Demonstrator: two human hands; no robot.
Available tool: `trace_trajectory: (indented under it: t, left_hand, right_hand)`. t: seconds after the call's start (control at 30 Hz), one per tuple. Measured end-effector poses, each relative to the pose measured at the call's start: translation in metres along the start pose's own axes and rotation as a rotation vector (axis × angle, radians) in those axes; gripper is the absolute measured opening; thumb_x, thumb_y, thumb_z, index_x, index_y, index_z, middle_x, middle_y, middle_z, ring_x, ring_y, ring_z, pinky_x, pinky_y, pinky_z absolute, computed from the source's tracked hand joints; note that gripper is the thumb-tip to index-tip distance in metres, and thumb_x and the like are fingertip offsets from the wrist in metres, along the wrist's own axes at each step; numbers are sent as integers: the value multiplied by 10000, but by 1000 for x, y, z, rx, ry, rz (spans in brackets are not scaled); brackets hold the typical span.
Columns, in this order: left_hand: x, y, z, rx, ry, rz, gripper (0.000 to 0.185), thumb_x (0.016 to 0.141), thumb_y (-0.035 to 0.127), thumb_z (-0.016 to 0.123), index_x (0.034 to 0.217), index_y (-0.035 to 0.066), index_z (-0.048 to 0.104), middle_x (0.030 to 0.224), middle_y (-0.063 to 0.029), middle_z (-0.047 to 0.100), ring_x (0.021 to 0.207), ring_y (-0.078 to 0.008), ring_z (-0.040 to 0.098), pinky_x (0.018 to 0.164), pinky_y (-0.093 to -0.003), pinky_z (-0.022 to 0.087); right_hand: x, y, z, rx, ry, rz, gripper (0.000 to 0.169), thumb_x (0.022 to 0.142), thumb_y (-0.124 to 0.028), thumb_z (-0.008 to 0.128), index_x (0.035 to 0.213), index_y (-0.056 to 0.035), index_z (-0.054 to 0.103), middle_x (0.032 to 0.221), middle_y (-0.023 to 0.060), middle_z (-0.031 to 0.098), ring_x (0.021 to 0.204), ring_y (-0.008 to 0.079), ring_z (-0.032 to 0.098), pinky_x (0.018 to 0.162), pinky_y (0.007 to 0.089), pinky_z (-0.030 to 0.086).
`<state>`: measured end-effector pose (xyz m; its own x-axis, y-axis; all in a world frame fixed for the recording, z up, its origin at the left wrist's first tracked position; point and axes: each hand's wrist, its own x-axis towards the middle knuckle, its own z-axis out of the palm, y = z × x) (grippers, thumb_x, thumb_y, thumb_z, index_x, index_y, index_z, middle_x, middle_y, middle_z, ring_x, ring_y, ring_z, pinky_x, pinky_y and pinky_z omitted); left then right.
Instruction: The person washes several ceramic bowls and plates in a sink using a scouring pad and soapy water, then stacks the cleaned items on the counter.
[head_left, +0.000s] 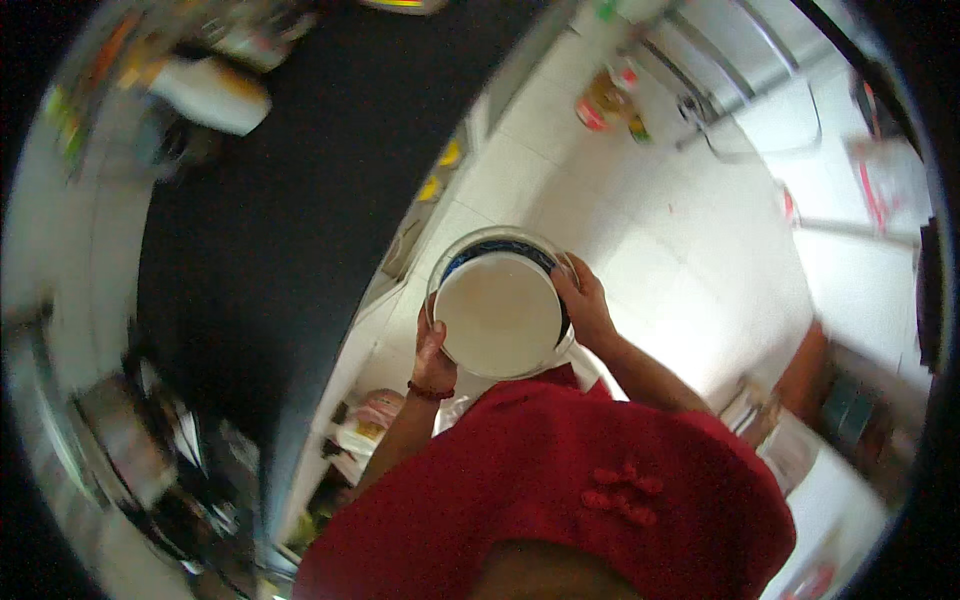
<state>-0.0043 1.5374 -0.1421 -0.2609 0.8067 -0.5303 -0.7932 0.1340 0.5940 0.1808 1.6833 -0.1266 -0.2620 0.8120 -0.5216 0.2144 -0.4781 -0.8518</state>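
A stack of round dishware is held in front of my body between both hands. Its top piece is a plain off-white disc (499, 315), a plate or a lid; which one I cannot tell. Behind the disc shows a dark blue patterned rim (491, 247), and a clear, glass-like rim (495, 231) runs around the outside. My left hand (433, 356) grips the left side, thumb on the near edge, with a dark red bracelet at the wrist. On the right side, my right hand (589, 304) has its thumb over the rim. The fingers underneath are hidden.
A black countertop (300, 187) runs along the left, with a blurred pot (124, 442) near its lower end. Bottles with red caps or labels (607, 101) stand on the pale tiled floor (637, 225). A metal-framed rack (720, 82) is at the upper right.
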Motion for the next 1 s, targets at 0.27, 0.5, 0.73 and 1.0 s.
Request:
trace_trajectory:
  t: [0.27,0.5,0.73,1.0]
  left_hand:
    - [-143,41,-25,18,279,418,857,729,450,627,1360,27,229,1235,-153,430,1021,-206,449,754,-275,409]
    - [-267,-20,-13,-168,491,685,810,773,400,610,1364,13,212,1351,-146,329,1148,-222,368,872,-324,304]
    - [-434,-93,-36,-460,811,936,732,787,327,612,1341,7,255,1315,-124,381,1198,-205,367,976,-332,315]
    - [-630,-206,-117,-614,1154,1186,710,795,313,608,1329,-11,272,1350,-136,340,1247,-236,314,1010,-348,278]
  right_hand:
    - [-74,-59,94,108,-689,-201,326,925,-178,448,1186,17,442,1049,94,555,964,166,525,809,290,446]
    - [-161,-58,117,-47,-877,-80,368,894,-211,516,1181,10,456,1049,93,566,915,168,556,753,300,471]
    - [-303,4,183,-270,-1236,43,365,907,-157,494,1221,13,418,1093,106,540,964,170,524,809,285,442]
    - [-516,140,252,-512,-1630,-88,414,894,-154,504,1229,71,411,1195,153,494,1094,207,462,946,310,352]
